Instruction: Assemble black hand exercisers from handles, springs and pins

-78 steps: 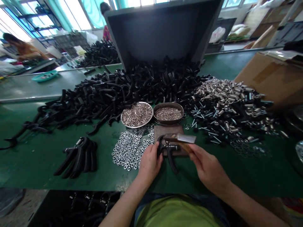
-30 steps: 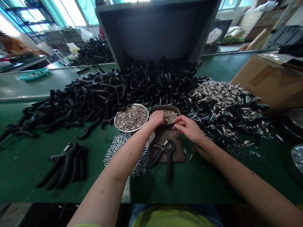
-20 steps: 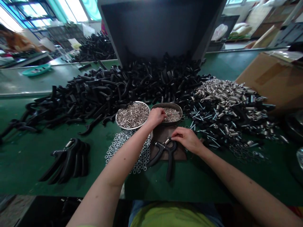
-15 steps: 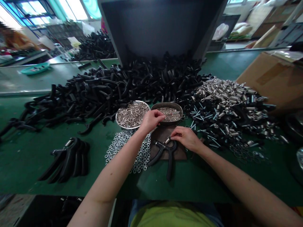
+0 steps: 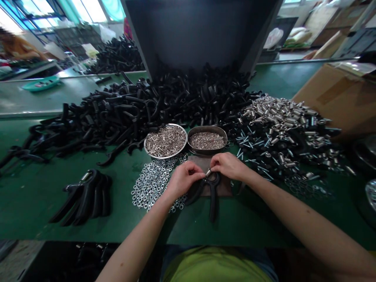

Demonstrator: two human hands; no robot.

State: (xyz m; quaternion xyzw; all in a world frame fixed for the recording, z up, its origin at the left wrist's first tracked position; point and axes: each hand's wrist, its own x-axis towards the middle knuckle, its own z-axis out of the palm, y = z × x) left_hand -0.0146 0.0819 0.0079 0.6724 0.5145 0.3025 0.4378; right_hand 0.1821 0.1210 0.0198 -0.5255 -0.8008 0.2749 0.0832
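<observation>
A black hand grip strengthener [image 5: 213,201] with two spread handles lies on a brown pad [image 5: 226,186] in front of me. Its small metal coil spring [image 5: 208,172] sits at the top, between my hands. My right hand [image 5: 229,165] pinches the spring's upper right end. At the spring's lower left end, my left hand [image 5: 186,179] has thumb and forefinger pressed together; whatever is between them is too small to make out. Loose hex nuts [image 5: 149,186] lie beside and partly behind my left hand. Just beyond stand a round dish of metal pins [image 5: 166,141] and an oval tin of tiny metal parts [image 5: 207,141].
Several assembled grip strengtheners [image 5: 88,199] are lined up at left. A large heap of black handles [image 5: 129,111] spreads across the back before a dark bin [image 5: 199,35]. Springs [image 5: 276,117] and screws are piled at right, near a cardboard box [image 5: 340,98]. A person sits far left.
My left hand has come down from the oval tin's rim to the spring. My right hand has shifted slightly up, staying at the spring's end.
</observation>
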